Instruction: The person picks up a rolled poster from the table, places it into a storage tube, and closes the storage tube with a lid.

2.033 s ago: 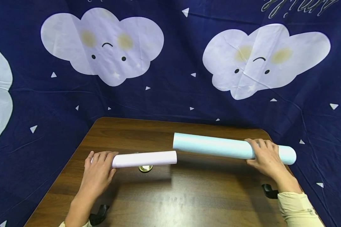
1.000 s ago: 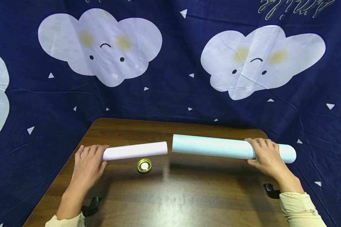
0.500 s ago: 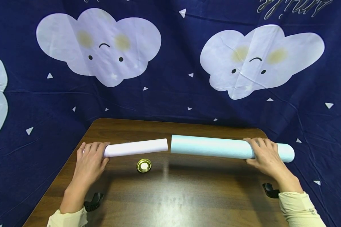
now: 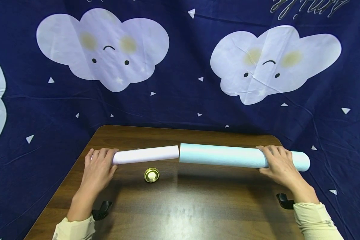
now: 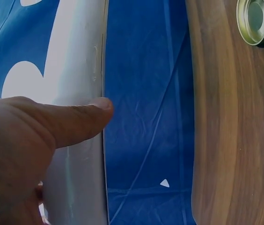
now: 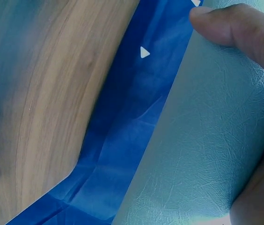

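Note:
My left hand (image 4: pixel 99 170) grips a slim white roll of paper (image 4: pixel 147 154) near its left end, raised over the table. A thicker pale blue tube (image 4: pixel 222 155) with a textured surface is held by my right hand (image 4: pixel 279 165) close to its right end. The white roll's free end is right at the blue tube's left end, both lying nearly level and in line. In the left wrist view my thumb (image 5: pixel 83 122) lies across the white roll; in the right wrist view my thumb (image 6: pixel 230 26) presses on the blue tube. The fingers' undersides are hidden.
A round gold lid (image 4: pixel 151 175) lies on the brown wooden table (image 4: pixel 204 206), below the white roll in the head view. A dark blue cloth with clouds (image 4: pixel 180 100) hangs behind the table. Black wrist devices (image 4: pixel 102 210) show at both wrists.
My left hand has first raised the white roll and shifted left, then moved right, bringing its end up to the blue tube. The right hand and tube have barely moved.

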`<state>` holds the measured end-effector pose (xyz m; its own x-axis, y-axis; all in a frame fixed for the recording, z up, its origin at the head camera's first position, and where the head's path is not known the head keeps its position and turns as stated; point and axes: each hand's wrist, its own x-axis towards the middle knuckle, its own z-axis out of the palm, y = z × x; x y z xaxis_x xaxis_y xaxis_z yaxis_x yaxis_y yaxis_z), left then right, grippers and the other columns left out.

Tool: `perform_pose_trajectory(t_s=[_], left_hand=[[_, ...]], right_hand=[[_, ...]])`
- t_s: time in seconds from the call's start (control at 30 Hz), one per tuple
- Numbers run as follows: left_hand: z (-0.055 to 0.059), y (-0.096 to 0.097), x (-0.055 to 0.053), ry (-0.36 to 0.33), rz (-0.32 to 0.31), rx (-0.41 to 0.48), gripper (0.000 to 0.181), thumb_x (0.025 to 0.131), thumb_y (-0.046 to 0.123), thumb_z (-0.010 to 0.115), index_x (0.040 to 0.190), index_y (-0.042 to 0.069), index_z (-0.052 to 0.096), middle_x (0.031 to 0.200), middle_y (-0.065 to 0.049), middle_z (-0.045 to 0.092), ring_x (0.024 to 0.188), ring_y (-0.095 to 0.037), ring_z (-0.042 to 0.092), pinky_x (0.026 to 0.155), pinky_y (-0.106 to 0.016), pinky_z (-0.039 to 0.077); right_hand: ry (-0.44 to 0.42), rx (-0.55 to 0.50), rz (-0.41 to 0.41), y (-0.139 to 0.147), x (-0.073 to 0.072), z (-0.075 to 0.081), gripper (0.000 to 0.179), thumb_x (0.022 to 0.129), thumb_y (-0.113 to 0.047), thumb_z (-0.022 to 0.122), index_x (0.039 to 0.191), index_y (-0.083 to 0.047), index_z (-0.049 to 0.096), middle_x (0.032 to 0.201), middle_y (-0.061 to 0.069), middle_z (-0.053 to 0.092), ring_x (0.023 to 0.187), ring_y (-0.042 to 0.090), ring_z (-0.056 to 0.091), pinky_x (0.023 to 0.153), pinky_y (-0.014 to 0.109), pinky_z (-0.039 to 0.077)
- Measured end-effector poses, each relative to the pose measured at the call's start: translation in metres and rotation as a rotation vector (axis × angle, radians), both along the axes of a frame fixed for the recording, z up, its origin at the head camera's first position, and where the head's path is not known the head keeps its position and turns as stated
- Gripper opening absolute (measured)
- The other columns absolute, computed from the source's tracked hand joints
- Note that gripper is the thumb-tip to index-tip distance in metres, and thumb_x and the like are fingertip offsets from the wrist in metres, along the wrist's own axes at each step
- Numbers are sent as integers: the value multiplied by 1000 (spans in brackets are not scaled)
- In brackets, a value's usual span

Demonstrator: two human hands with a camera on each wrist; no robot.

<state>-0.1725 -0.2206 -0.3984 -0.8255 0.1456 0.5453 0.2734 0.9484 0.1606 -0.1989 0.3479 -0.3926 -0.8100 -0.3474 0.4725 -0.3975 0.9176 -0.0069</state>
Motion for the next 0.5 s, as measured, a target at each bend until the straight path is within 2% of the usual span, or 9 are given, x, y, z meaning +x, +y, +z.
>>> perform_pose_trajectory(t_s=[0.5], left_hand=[[-1, 5, -6, 30, -30, -6, 54, 62, 1, 80, 112, 5, 58, 102, -20, 61, 101, -42, 52, 102, -62, 27]], right_hand=[[3, -12, 10, -1, 0, -3, 78, 51, -16, 82, 123, -12, 50, 103, 18, 57, 96, 42, 47, 79, 58, 31]])
